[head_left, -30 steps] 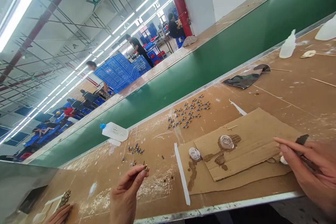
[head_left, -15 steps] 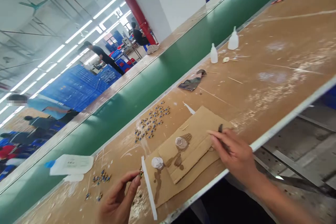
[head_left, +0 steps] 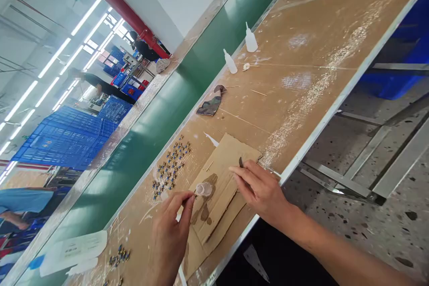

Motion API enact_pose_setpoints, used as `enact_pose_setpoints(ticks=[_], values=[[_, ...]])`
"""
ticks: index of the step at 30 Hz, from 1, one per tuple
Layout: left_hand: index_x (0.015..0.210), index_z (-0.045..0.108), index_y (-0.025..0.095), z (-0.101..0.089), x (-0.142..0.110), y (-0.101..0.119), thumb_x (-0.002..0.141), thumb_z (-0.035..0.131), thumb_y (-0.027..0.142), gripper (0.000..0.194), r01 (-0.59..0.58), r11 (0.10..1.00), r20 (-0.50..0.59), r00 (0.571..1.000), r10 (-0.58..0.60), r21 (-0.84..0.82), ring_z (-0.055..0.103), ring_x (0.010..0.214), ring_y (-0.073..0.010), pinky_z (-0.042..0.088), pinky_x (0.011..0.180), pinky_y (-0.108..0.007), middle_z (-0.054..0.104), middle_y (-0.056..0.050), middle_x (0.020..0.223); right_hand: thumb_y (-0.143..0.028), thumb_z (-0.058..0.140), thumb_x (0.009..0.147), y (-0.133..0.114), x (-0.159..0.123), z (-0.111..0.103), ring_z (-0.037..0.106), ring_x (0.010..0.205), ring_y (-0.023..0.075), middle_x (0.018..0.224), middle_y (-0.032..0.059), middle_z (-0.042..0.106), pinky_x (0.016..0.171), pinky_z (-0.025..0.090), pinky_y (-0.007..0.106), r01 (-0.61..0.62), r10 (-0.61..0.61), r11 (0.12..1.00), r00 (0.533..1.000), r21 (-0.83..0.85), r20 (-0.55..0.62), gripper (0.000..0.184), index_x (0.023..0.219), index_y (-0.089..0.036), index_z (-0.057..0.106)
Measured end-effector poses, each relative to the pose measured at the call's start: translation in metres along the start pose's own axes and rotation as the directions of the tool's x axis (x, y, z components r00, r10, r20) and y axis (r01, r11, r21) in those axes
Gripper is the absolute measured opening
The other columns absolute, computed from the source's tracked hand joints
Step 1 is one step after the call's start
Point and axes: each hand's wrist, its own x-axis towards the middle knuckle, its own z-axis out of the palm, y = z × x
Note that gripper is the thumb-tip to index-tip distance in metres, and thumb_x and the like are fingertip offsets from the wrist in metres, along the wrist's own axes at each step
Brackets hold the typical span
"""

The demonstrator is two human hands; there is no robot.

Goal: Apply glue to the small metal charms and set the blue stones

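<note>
My left hand [head_left: 174, 223] has thumb and forefinger pinched on a tiny dark-and-gold piece [head_left: 195, 195], mostly hidden by the fingertips. Right beside it, a small clear cup [head_left: 203, 189] stands on a piece of brown cardboard [head_left: 231, 156] with dark wet stains. Over the cardboard's right part, my right hand [head_left: 261, 187] is closed around a slim dark object [head_left: 240, 161]; only its dark end shows, so its kind is unclear. Several small blue-and-gold pieces [head_left: 170, 165] lie spread beyond the cardboard. Another small cluster of such pieces [head_left: 119, 255] lies to the left.
A large translucent bottle with a blue cap [head_left: 73, 250] lies at the lower left. Farther off are a camouflage cloth scrap [head_left: 212, 103], two white squeeze bottles [head_left: 230, 62] and thin sticks [head_left: 258, 92]. A green belt [head_left: 147, 129] runs along the table's far side. Other people are in the background.
My left hand has moved right and up, carrying the tiny piece from beside the cardboard to the clear cup. My right hand keeps its grip over the cardboard. The camera view has turned right.
</note>
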Motion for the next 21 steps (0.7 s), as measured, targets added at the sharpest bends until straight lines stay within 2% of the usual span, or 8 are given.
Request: enact_pose_setpoints(ticks=[6, 10, 13, 21], values=[[0.066, 0.074, 0.029, 0.006, 0.007, 0.001, 0.062, 0.071, 0.037, 0.010, -0.022, 1.000, 0.013, 1.000, 0.022, 0.014, 0.061, 0.071, -0.0241, 0.044, 0.078, -0.034, 0.072, -0.004, 0.071, -0.009, 0.046, 0.089, 0.000, 0.003, -0.002, 0.050, 0.068, 0.0092, 0.074, 0.0020, 0.050, 0.062, 0.044, 0.021, -0.006, 0.006, 1.000, 1.000, 0.005, -0.015, 0.019, 0.101, -0.013, 0.060], [0.071, 0.074, 0.030, 0.008, 0.010, -0.001, 0.068, 0.067, 0.035, 0.009, -0.135, 0.985, 0.046, 0.990, 0.131, 0.107, 0.062, 0.070, -0.0224, 0.045, 0.076, -0.032, 0.072, -0.002, 0.072, -0.009, 0.046, 0.089, 0.001, 0.004, -0.003, 0.050, 0.068, 0.0090, 0.074, 0.0023, 0.050, 0.063, 0.045, 0.021, -0.011, 0.011, 1.000, 1.000, 0.014, -0.017, 0.017, 0.100, -0.012, 0.060], [0.071, 0.074, 0.029, 0.009, 0.011, -0.002, 0.068, 0.067, 0.034, 0.009, -0.174, 0.973, 0.068, 0.984, 0.165, 0.150, 0.063, 0.069, -0.0217, 0.045, 0.076, -0.031, 0.072, -0.002, 0.071, -0.010, 0.047, 0.089, 0.002, 0.003, -0.003, 0.049, 0.068, 0.0093, 0.074, 0.0027, 0.050, 0.064, 0.046, 0.022, -0.018, 0.018, 1.000, 1.000, 0.021, -0.016, 0.015, 0.097, -0.011, 0.060], [0.065, 0.074, 0.029, 0.009, 0.014, 0.007, 0.061, 0.073, 0.037, 0.009, -0.043, 0.997, 0.052, 0.998, 0.040, 0.068, 0.061, 0.072, -0.0243, 0.043, 0.082, -0.034, 0.072, -0.003, 0.071, -0.009, 0.044, 0.089, 0.003, 0.002, -0.002, 0.048, 0.069, 0.0096, 0.074, 0.0025, 0.050, 0.065, 0.046, 0.021, -0.028, 0.028, 0.999, 0.999, 0.024, -0.025, 0.020, 0.101, -0.012, 0.059]])
